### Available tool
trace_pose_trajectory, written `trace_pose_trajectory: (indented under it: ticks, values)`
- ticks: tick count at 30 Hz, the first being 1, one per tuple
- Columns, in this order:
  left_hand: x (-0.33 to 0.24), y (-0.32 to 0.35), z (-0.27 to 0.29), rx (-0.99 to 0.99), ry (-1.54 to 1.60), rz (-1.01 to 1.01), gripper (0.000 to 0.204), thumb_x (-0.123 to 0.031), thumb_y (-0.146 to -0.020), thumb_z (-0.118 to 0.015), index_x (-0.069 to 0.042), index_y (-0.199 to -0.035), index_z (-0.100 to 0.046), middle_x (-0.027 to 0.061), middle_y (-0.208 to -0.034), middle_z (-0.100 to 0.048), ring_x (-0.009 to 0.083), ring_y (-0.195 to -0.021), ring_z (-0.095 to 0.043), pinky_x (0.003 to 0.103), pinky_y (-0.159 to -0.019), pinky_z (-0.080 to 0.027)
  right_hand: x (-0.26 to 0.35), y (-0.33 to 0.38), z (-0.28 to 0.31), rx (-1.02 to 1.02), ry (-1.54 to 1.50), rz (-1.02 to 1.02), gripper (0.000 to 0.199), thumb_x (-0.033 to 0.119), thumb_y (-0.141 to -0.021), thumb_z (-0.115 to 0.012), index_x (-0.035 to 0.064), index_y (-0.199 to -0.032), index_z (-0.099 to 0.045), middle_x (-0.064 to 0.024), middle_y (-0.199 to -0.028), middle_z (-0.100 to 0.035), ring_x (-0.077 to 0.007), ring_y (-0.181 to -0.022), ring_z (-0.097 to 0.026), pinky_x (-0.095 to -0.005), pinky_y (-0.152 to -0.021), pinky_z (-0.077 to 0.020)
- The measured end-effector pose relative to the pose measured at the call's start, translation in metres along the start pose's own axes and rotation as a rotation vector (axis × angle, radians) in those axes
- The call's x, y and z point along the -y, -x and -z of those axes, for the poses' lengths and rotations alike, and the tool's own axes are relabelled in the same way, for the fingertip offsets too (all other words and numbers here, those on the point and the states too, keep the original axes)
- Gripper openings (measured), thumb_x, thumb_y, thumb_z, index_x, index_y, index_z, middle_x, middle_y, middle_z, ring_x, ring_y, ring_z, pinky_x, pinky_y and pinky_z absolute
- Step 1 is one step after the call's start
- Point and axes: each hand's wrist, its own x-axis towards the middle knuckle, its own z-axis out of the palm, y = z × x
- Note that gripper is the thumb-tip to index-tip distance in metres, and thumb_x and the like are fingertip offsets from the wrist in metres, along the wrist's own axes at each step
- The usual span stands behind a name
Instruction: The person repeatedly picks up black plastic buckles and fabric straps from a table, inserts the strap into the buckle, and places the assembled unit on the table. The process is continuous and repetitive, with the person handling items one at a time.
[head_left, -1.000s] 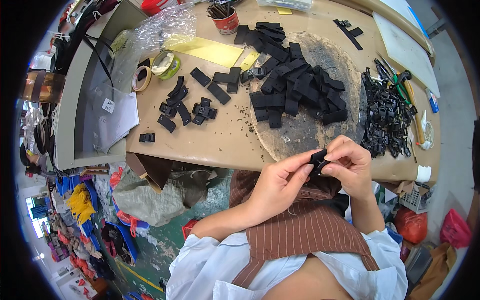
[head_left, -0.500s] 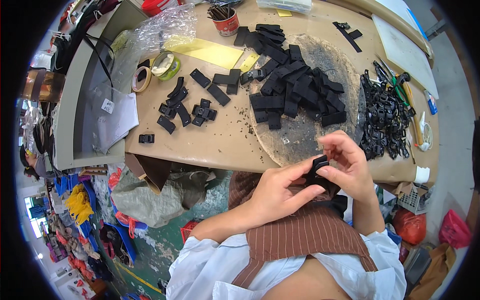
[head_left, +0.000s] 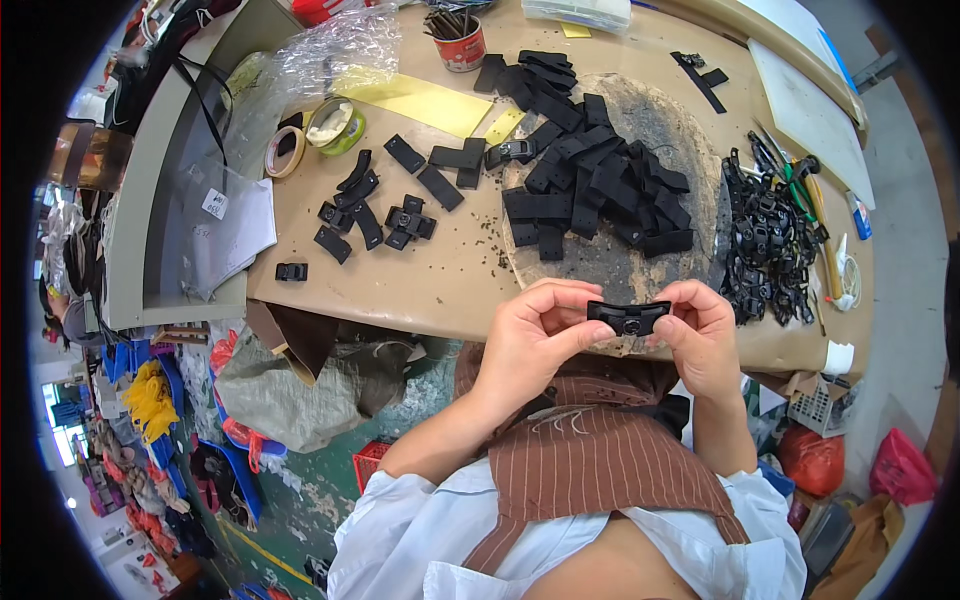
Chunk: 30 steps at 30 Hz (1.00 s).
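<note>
Between my hands, above the table's near edge, is a short black strap with a buckle (head_left: pixel 630 319) at its middle. My left hand (head_left: pixel 543 330) pinches its left end with thumb and fingers. The other end is pinched by my right hand (head_left: pixel 697 325). Just beyond lies a heap of short black strap pieces (head_left: pixel 590 180) on a worn round board (head_left: pixel 690 115). Right of the board is a pile of shiny black buckles (head_left: pixel 765 240). To the left lie several loose strap pieces (head_left: pixel 438 187) and a separate buckled piece (head_left: pixel 291 272).
A red can of thin brown sticks (head_left: pixel 459 52) stands at the far side. Tape rolls (head_left: pixel 285 152), crinkled clear plastic (head_left: pixel 340 50) and a yellow sheet (head_left: pixel 425 105) lie at the left. Green-handled pliers (head_left: pixel 801 190) and a white-tipped glue bottle (head_left: pixel 842 255) lie at the right.
The buckled strap has turned from folded and upright to spread level. My left hand has moved up to its left end, and my right hand now grips the right end.
</note>
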Motion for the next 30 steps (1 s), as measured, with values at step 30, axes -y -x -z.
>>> trace_pose_trajectory:
  ticks: [30]
  values:
    - [0.009,-0.008,0.028,0.07,0.202,-0.192,0.018,0.001,-0.077,-0.065,0.0,-0.094,-0.06,0.0099,-0.099,-0.061,0.0129,-0.087,-0.058,0.026,-0.077,-0.049,-0.011,-0.003,-0.018,0.068,0.108,0.063,0.02,0.004,-0.082,-0.061,0.0005,-0.101,-0.055,-0.0037,-0.095,-0.054,-0.0099,-0.087,-0.052,-0.0244,-0.077,-0.0423]
